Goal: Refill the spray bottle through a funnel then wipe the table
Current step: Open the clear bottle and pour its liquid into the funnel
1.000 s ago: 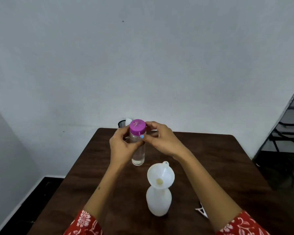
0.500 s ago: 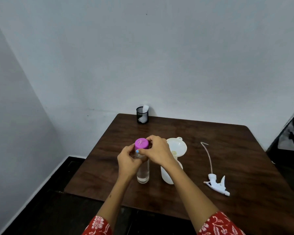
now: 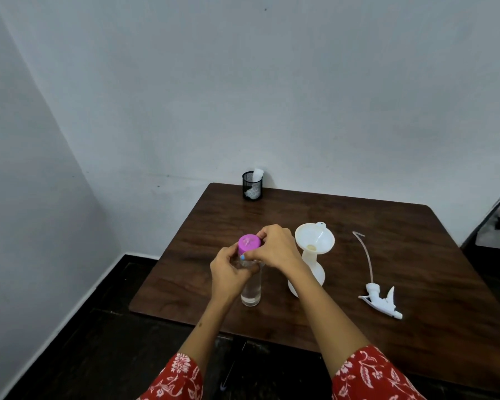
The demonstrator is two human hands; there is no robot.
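A clear water bottle (image 3: pixel 251 290) with a pink cap (image 3: pixel 248 243) stands near the table's front left edge. My left hand (image 3: pixel 228 272) grips the bottle's upper body. My right hand (image 3: pixel 277 249) curls its fingers round the pink cap. Just to the right stands the white spray bottle (image 3: pixel 315 275) with a white funnel (image 3: pixel 314 237) seated in its neck. The spray trigger head (image 3: pixel 381 301) with its long tube lies flat on the table further right.
The dark wooden table (image 3: pixel 358 215) sits in a corner of grey walls. A black mesh cup (image 3: pixel 252 186) holding white cloth stands at the back left edge. Dark chair legs show at the far right.
The view has swung left and pulled back, so the table's left edge and the trigger head came into sight. Both hands stay on the bottle and its cap.
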